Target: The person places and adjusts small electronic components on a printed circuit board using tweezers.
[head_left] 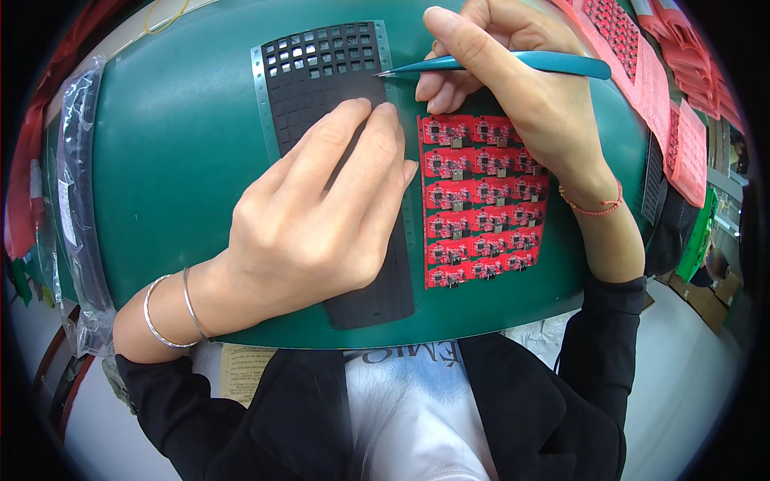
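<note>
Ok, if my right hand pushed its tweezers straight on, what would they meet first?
Likely the black die-cut sheet, near its right edge: the teal tweezers in your right hand end about there, though their height is unclear.

The widest open room is the left stretch of the green table (176,152), between the plastic bag (76,184) along its left edge and the black sheet (301,96). Over the middle of that sheet, the left hand (313,216) blocks passage. Only a narrow gap separates sheet and red circuit boards (489,192); the tweezers (545,61) cross its far end. The right hand (529,104) overhangs the boards' far right corner. Bare table lies near of the boards; pink foam (654,108) crowds the far right edge.
</note>
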`<state>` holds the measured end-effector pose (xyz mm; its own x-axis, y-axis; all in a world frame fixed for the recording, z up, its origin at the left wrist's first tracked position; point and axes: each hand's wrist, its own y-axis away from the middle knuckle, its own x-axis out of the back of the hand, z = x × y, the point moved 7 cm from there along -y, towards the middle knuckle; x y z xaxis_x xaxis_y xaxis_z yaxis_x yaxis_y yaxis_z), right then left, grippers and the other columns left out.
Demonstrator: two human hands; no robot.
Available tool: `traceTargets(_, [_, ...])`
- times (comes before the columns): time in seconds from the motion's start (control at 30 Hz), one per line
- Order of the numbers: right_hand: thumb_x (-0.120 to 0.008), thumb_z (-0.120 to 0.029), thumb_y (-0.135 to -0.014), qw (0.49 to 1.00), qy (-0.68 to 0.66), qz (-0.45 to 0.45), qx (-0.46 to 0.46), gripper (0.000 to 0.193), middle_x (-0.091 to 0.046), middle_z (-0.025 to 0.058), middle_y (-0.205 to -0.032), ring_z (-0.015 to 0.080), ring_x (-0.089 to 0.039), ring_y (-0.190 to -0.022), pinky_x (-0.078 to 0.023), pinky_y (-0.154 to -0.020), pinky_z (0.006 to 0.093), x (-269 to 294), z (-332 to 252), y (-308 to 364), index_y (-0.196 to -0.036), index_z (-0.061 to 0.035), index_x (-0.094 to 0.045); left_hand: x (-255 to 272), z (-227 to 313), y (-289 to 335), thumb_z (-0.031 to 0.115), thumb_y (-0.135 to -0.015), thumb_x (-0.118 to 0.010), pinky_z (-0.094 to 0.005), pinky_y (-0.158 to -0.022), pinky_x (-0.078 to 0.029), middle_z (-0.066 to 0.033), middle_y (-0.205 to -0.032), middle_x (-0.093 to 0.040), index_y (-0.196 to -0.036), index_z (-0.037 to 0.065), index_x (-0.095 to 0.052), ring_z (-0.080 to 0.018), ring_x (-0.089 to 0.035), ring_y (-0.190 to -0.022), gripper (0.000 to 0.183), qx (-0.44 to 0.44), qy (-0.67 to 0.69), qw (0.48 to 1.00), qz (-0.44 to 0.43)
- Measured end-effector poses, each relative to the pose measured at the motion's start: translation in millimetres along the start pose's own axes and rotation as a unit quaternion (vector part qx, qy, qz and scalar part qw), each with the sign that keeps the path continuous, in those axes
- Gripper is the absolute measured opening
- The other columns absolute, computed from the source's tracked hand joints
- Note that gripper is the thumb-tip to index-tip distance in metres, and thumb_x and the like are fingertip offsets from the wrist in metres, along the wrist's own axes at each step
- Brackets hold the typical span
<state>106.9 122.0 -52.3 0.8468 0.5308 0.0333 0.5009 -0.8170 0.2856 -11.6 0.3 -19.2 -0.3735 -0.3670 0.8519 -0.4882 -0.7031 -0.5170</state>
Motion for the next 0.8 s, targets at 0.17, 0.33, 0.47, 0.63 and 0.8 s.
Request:
traceTargets(0.17, [-0.065, -0.015, -0.104, 1.0, -0.018, -0.004, 0.002, 0.022, -0.073, 0.0122, -0.077, 0.0137, -0.071, -0.066, -0.058, -0.058, 0.024, -1.1, 3.0, -3.4, -0.092, 0.0022, -0.061, -0.5, -1.8, 0.3, 0.001, -0.075, -0.081, -0.0314, -0.079, -0.062, -0.0145, -0.103, -0.074, -0.095, -0.007, -0.077, -0.0269, -0.073, -0.098, 0.023, -0.005, -0.004, 1.0, 0.001])
traceTargets(0.33, [-0.065, -0.016, -0.105, 0.999, -0.032, -0.023, -0.003, 0.022, -0.073, 0.0145, -0.078, 0.0147, -0.07, -0.063, -0.057, -0.057, 0.0242, 0.0, 0.7, -3.1, -0.093, 0.0014, -0.061, 0.3, -0.3, -0.2, 0.001, -0.074, -0.082, -0.031, -0.079, -0.062, -0.0136, -0.104, -0.074, -0.095, -0.007, -0.077, -0.0259, -0.073, -0.098, 0.023, -0.006, -0.006, 1.0, 0.01])
traceTargets(0.47, [-0.063, -0.021, -0.106, 0.976, -0.2, -0.076, -0.025, 0.024, -0.073, 0.0177, -0.079, 0.0177, -0.07, -0.06, -0.058, -0.057, 0.025, -3.1, 0.7, 2.7, -0.095, 0.0006, -0.062, 1.9, 4.7, -3.6, 0.0, -0.074, -0.081, -0.0309, -0.077, -0.061, -0.0127, -0.103, -0.074, -0.095, -0.006, -0.077, -0.0247, -0.073, -0.097, 0.022, -0.004, -0.004, 1.0, 0.002])
traceTargets(0.63, [-0.064, -0.024, -0.106, 0.985, -0.161, -0.04, -0.047, 0.027, -0.073, 0.0165, -0.079, 0.0173, -0.07, -0.062, -0.058, -0.058, 0.0259, 9.2, -6.4, 28.6, -0.095, 0.0008, -0.063, 5.6, 0.4, -5.0, -0.001, -0.074, -0.082, -0.0332, -0.075, -0.061, -0.0107, -0.102, -0.073, -0.094, -0.004, -0.075, -0.0256, -0.073, -0.095, 0.021, 0.022, 0.033, 0.999, -0.011])
traceTargets(0.8, [-0.049, -0.02, -0.11, 0.992, 0.0, -0.063, 0.108, 0.026, -0.066, 0.0202, -0.073, 0.0201, -0.066, -0.054, -0.054, -0.049, 0.0269, 27.4, -12.5, 84.2, -0.092, -0.0011, -0.048, 8.6, 6.9, -0.6, 0.0, -0.074, -0.081, -0.0393, -0.08, -0.062, -0.0139, -0.104, -0.072, -0.101, -0.003, -0.075, -0.032, -0.072, -0.095, 0.027, -0.043, 0.109, 0.993, 0.023])
